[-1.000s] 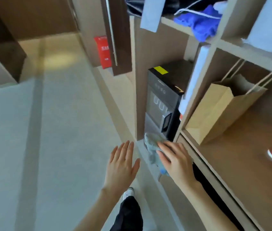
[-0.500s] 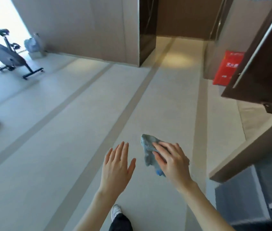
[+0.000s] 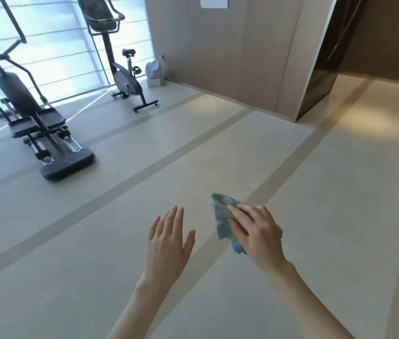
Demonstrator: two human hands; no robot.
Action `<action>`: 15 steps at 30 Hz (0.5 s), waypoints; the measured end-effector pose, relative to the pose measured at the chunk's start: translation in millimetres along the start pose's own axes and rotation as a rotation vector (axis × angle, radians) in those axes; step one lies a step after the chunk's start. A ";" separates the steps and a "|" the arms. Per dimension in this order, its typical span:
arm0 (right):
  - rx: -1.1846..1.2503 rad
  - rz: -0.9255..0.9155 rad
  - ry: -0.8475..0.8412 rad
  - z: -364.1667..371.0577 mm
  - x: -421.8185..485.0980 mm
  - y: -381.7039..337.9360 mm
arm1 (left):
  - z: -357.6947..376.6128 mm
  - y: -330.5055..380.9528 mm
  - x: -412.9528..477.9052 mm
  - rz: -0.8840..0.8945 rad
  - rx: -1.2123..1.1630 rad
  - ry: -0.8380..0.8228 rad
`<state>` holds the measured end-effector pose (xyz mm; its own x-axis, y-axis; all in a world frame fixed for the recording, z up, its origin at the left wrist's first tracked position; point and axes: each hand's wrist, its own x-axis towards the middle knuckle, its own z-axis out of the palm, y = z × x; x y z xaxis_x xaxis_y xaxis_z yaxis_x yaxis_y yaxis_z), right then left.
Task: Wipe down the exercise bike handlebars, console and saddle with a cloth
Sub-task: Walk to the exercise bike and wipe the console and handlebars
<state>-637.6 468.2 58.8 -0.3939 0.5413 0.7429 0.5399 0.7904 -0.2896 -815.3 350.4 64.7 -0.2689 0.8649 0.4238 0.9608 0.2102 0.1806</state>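
A grey exercise bike (image 3: pixel 127 80) stands far off at the back left by the bright window, its black saddle (image 3: pixel 128 52) and its console with handlebars (image 3: pixel 100 17) raised above it. My right hand (image 3: pixel 257 228) holds a crumpled grey-blue cloth (image 3: pixel 221 217) out in front of me over the floor. My left hand (image 3: pixel 170 241) hovers beside it, palm down, fingers apart and holding nothing. Both hands are several metres short of the bike.
A black elliptical trainer (image 3: pixel 34 118) stands at the left, nearer than the bike. A white bag on a small box (image 3: pixel 154 74) sits by the wooden wall (image 3: pixel 237 50). A dark doorway (image 3: pixel 330 57) opens at the right. Pale floor with darker stripes lies between.
My view has swung left from the shelving to the gym floor, bringing the bike and elliptical trainer into sight. My hands keep the same pose, cloth still in the right.
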 end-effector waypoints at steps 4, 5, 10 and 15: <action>0.056 -0.104 -0.032 65.1 58.9 -0.3 | 3.7 -48.5 44.6 -0.104 0.049 0.038; 0.072 -0.129 -0.044 81.9 72.8 0.4 | 6.3 -59.7 56.0 -0.130 0.060 0.043; 0.132 -0.247 -0.085 175.7 144.6 8.8 | 32.0 -117.3 121.8 -0.241 0.122 0.059; 0.205 -0.321 -0.089 271.8 231.2 25.0 | 61.2 -176.4 213.4 -0.320 0.158 0.065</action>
<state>-917.4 691.1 59.2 -0.5867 0.2725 0.7626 0.2221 0.9597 -0.1720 -1038.0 525.7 68.9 -0.5566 0.7144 0.4241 0.8244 0.5379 0.1760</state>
